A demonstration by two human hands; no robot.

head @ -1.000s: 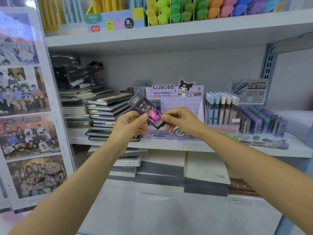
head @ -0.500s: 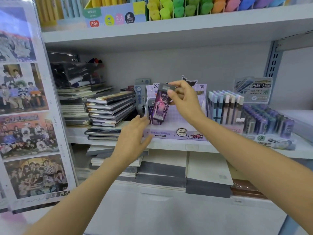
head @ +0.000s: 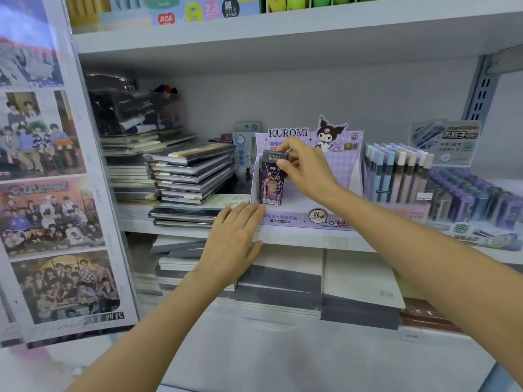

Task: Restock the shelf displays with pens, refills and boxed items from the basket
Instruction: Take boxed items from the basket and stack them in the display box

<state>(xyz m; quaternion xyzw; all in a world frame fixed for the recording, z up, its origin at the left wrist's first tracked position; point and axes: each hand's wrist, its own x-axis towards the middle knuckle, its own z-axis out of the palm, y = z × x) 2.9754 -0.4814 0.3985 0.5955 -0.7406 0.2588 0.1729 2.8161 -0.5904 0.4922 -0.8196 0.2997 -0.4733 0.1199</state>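
Observation:
A small dark purple boxed item (head: pixel 271 181) stands upright at the left end of the lilac Kuromi display box (head: pixel 336 219) on the middle shelf. My right hand (head: pixel 305 168) pinches the item's grey top edge from the right. With straight fingers, my left hand (head: pixel 235 239) presses flat against the display box's front left corner and the shelf edge. The basket is out of view.
Stacked notebooks (head: pixel 189 176) sit left of the display box. Pastel pens (head: pixel 396 174) and purple lead cases (head: pixel 475 199) fill displays to its right. Paper pads (head: pixel 362 284) lie on the shelf below. A photo poster panel (head: pixel 48 193) lines the left side.
My right hand lowered the boxed item into the left end of the display box. My left hand moved up from below to press the box's front corner.

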